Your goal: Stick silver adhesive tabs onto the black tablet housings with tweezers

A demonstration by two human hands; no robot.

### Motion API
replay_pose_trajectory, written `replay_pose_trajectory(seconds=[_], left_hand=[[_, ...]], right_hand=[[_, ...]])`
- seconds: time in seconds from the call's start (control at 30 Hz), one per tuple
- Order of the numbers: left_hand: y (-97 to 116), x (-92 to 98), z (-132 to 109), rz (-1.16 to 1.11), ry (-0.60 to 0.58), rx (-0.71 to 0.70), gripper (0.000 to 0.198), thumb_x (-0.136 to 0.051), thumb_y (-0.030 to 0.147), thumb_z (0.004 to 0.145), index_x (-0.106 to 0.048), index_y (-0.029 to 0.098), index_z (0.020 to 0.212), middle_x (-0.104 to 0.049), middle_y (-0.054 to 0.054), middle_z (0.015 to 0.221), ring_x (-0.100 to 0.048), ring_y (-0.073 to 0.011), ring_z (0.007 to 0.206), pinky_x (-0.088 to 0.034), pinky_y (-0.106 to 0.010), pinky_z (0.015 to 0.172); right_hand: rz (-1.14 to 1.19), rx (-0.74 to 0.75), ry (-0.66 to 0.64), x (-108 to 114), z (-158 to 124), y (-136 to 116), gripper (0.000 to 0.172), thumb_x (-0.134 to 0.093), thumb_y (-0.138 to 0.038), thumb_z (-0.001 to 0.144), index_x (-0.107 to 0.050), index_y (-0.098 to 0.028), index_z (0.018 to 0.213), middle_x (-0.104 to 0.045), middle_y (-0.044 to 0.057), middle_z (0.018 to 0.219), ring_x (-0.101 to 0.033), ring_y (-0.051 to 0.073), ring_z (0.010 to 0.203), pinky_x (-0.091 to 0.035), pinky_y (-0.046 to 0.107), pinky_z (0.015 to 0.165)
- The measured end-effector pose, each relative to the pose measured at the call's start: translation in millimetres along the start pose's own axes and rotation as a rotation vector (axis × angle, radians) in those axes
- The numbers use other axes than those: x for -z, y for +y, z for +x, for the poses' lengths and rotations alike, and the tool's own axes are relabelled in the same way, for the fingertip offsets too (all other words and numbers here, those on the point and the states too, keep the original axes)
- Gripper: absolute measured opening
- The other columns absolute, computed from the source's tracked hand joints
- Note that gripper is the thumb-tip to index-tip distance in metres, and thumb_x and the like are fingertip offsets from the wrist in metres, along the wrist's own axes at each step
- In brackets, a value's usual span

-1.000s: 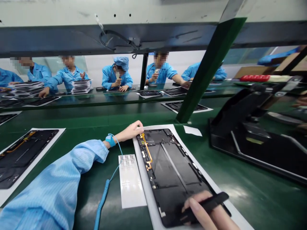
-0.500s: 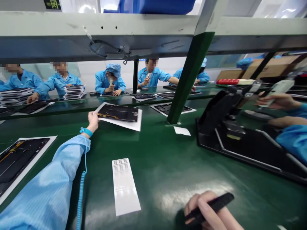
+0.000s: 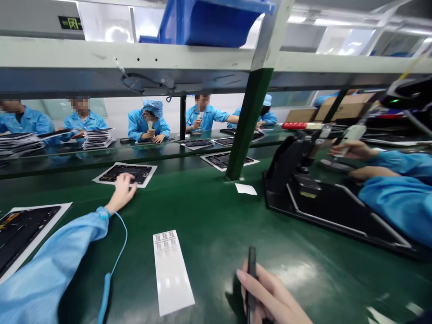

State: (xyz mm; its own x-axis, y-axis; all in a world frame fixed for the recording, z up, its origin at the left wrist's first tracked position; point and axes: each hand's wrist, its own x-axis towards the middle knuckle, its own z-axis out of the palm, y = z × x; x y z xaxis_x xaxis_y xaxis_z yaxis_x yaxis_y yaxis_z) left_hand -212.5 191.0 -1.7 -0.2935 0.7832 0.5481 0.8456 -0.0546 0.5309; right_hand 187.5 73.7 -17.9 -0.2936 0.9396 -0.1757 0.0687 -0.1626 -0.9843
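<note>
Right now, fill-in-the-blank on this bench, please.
The left hand rests on a black tablet-sized panel lying on a ____ sheet.
The right hand holds a slim tool coloured ____.
The wrist strap with its blue coiled cord is worn on the ____.
The printed white strip lies on the ____ bench mat.

white; black; left wrist; green

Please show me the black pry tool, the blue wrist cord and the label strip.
Black pry tool (image 3: 251, 263), head view, upper end.
Blue wrist cord (image 3: 106, 294), head view, coiled part.
Label strip (image 3: 171, 274), head view, middle.
</note>
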Motion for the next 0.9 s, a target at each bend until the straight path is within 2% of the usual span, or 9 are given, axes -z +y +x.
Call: replay_pose_trajectory(seconds=[0.07, 0.13, 0.2, 0.3, 0.4, 0.5, 0.6, 0.7, 0.9], left_hand=[[18.4, -3.4, -32.1, -0.065, -0.160, -0.221, 0.030, -0.058, 0.036, 0.093, -0.058, 0.014, 0.113, -0.056, -0.010, 0.123, -0.052, -0.0258, 0.117, -0.042, -0.050, 0.101], [39.0, -2.5, -64.6, -0.135, -0.321, -0.415, 0.027, -0.052, 0.035, 0.094, -0.057, 0.016, 0.112, -0.057, -0.010, 0.121, -0.050, -0.0244, 0.117, -0.040, -0.046, 0.103], [59.5, 0.8, -89.7, -0.192, -0.478, -0.579, 0.026, -0.048, 0.034, 0.095, -0.056, 0.019, 0.114, -0.057, -0.010, 0.122, -0.049, -0.0226, 0.118, -0.040, -0.040, 0.103], [82.5, 4.2, -107.0, -0.233, -0.661, -0.755, 0.026, -0.053, 0.037, 0.092, -0.057, 0.022, 0.112, -0.059, -0.008, 0.120, -0.050, -0.0217, 0.116, -0.040, -0.035, 0.102], [91.4, 3.5, -107.6, -0.232, -0.741, -0.808, 0.024, -0.056, 0.036, 0.090, -0.058, 0.020, 0.108, -0.060, -0.008, 0.114, -0.053, -0.0215, 0.110, -0.041, -0.033, 0.099], [92.0, 2.3, -104.7, -0.229, -0.759, -0.789, 0.023, -0.055, 0.034, 0.092, -0.059, 0.018, 0.108, -0.060, -0.010, 0.114, -0.053, -0.0220, 0.109, -0.041, -0.034, 0.098], [92.0, 2.3, -104.2, -0.234, -0.774, -0.768, 0.022, -0.054, 0.032, 0.092, -0.059, 0.018, 0.108, -0.059, -0.011, 0.113, -0.052, -0.0228, 0.110, -0.039, -0.035, 0.099], [92.6, 2.7, -105.0, -0.233, -0.782, -0.753, 0.021, -0.052, 0.031, 0.093, -0.060, 0.017, 0.107, -0.059, -0.011, 0.113, -0.051, -0.0231, 0.110, -0.038, -0.036, 0.099], [92.0, 3.0, -105.2, -0.231, -0.782, -0.741, 0.020, -0.051, 0.029, 0.094, -0.060, 0.017, 0.108, -0.059, -0.011, 0.113, -0.052, -0.0225, 0.111, -0.039, -0.035, 0.098]], right_hand=[[-0.177, 0.009, -0.125, 5.0, 25.7, -5.1, 0.047, -0.049, -0.068, 0.084, -0.040, -0.022, 0.073, -0.050, -0.006, 0.045, -0.051, 0.013, 0.031, -0.030, 0.018, 0.029], [-0.423, 0.126, -0.240, 3.6, 61.0, -13.1, 0.048, -0.039, -0.070, 0.085, -0.037, -0.023, 0.072, -0.048, -0.006, 0.043, -0.048, 0.012, 0.028, -0.028, 0.018, 0.026], [-0.501, 0.227, -0.225, -6.1, 100.5, -21.3, 0.048, -0.040, -0.068, 0.086, -0.037, -0.023, 0.069, -0.050, -0.006, 0.046, -0.046, 0.010, 0.029, -0.028, 0.018, 0.026], [-0.609, 0.394, -0.178, -29.9, 152.3, -32.0, 0.043, -0.040, -0.053, 0.095, -0.039, -0.021, 0.066, -0.048, -0.006, 0.050, -0.046, 0.008, 0.035, -0.034, 0.019, 0.034], [-0.753, 0.558, -0.167, -51.3, 181.5, -39.7, 0.035, -0.048, -0.036, 0.099, -0.050, -0.017, 0.069, -0.051, -0.005, 0.059, -0.053, 0.010, 0.051, -0.046, 0.023, 0.052], [-0.924, 0.688, -0.233, -63.0, 187.6, -41.6, 0.019, -0.054, -0.028, 0.097, -0.059, -0.014, 0.087, -0.060, -0.001, 0.077, -0.060, 0.013, 0.069, -0.052, 0.031, 0.068], [-1.087, 0.757, -0.348, -66.7, 182.3, -39.5, 0.012, -0.060, -0.025, 0.094, -0.062, -0.014, 0.093, -0.064, 0.002, 0.089, -0.062, 0.016, 0.079, -0.053, 0.036, 0.076], [-1.199, 0.776, -0.388, -66.8, 177.2, -37.9, 0.011, -0.061, -0.025, 0.093, -0.063, -0.013, 0.094, -0.064, 0.002, 0.090, -0.063, 0.017, 0.080, -0.053, 0.036, 0.076], [-1.308, 0.794, -0.364, -66.2, 176.1, -39.4, 0.013, -0.058, -0.026, 0.095, -0.063, -0.013, 0.096, -0.065, 0.003, 0.090, -0.064, 0.016, 0.078, -0.054, 0.034, 0.073]])
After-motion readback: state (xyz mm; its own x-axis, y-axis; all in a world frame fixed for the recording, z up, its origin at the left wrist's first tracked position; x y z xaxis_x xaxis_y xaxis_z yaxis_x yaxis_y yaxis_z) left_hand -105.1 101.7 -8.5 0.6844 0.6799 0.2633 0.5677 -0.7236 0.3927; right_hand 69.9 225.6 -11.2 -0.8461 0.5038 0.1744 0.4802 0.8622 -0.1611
